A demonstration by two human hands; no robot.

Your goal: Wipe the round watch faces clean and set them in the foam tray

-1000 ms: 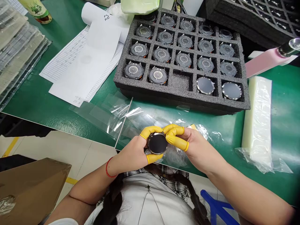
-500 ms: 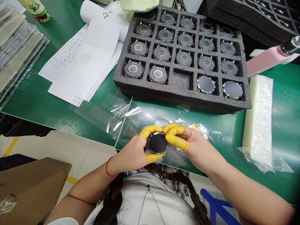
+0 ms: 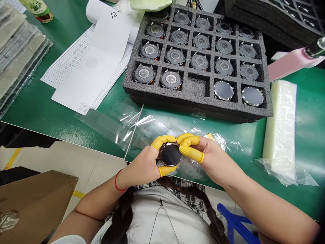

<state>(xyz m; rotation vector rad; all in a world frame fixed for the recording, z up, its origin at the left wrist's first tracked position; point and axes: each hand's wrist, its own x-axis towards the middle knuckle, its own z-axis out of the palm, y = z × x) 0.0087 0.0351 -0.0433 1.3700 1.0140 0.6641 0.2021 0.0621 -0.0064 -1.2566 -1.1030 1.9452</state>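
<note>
A round watch case [image 3: 170, 155] with a dark face and silver rim is held face up at the table's front edge. My left hand [image 3: 149, 162] grips it from the left, yellow finger cots on thumb and index finger. From the right, my right hand [image 3: 200, 149], also in yellow finger cots, pinches at the upper right of its rim. Whether something thin lies between those fingertips is hidden. Beyond the hands is a black foam tray [image 3: 193, 107] of watch cases, most back side up, two in the front row face up; one front pocket is empty.
Clear plastic film [image 3: 122, 125] lies left of my hands. Papers [image 3: 88, 64] sit at the back left, near stacked plastic trays [image 3: 20, 54]. To the right are a wrapped white block [image 3: 280, 132] and a pink bottle [image 3: 289, 64]. A cardboard box [image 3: 35, 203] stands at lower left.
The view has shifted very slightly. Both hands and the watch case stay in nearly the same place and pose.
</note>
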